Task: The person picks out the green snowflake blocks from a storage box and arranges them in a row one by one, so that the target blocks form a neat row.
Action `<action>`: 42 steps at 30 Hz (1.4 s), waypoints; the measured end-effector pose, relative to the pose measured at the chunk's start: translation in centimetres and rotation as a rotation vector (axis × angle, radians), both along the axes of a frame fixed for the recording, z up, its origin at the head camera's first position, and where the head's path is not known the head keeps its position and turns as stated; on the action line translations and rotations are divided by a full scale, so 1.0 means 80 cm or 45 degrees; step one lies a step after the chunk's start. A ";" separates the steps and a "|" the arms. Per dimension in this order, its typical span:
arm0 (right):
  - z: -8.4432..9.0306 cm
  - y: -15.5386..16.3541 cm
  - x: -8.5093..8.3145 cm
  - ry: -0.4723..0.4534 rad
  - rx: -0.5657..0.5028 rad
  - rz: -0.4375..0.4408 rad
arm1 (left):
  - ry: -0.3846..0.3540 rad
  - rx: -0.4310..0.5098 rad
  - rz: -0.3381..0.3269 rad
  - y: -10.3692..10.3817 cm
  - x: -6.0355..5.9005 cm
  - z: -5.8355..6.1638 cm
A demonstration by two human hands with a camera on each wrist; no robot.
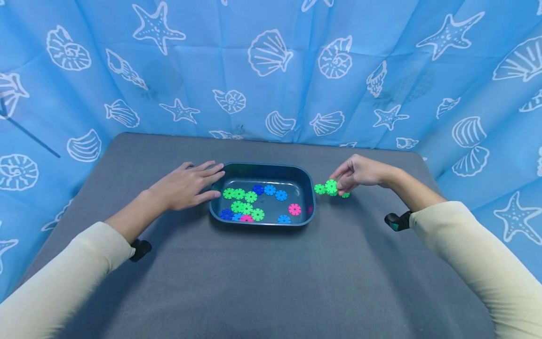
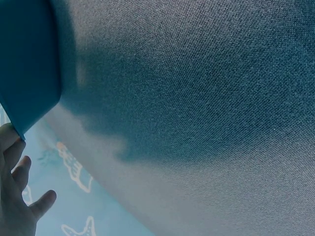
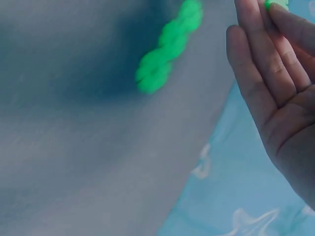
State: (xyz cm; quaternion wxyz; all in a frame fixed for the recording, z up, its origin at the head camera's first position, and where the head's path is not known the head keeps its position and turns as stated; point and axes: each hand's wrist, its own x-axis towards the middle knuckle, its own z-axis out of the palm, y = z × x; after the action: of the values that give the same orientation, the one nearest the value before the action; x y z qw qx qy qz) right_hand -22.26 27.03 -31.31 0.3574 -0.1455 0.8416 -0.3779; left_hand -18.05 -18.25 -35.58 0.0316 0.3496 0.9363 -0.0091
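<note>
A dark blue-grey plastic tub [image 1: 312, 197] stands mid-table, holding several flat notched discs: green [image 1: 251, 197], blue [image 1: 281, 195] and pink [image 1: 294, 209]. My left hand [image 1: 190, 185] lies at the tub's left rim, fingers spread and fairly straight, fingertips touching the edge. Right of the tub, my right hand [image 1: 360, 172] pinches a green notched disc [image 1: 331, 186] between thumb and fingers. Beneath it on the table is a row of green discs [image 3: 172, 42], partly hidden in the head view by the hand. In the right wrist view only a bit of the held disc [image 3: 276, 4] shows at the top.
Grey cloth covers the table [image 1: 271, 282]. A blue curtain [image 1: 296, 70] with white shells and starfish hangs behind and around its sides. Dark wrist devices [image 1: 141, 249] show at both sleeve cuffs.
</note>
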 end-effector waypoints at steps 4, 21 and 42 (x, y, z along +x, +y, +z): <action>-0.014 0.027 0.002 0.004 0.019 -0.078 | -0.005 -0.002 -0.006 0.000 0.000 0.000; -0.057 0.093 0.004 0.027 0.110 -0.238 | -0.011 -0.016 0.022 0.002 0.001 0.001; -0.062 0.090 0.005 0.138 0.202 -0.235 | 0.005 -0.003 0.009 0.001 0.002 0.002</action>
State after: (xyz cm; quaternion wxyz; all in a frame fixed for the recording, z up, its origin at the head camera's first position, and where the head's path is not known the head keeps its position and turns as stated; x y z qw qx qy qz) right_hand -21.87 34.20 -36.25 0.2854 -0.0588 0.8968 -0.3330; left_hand -17.92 -18.13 -35.44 0.0301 0.3464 0.9375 -0.0108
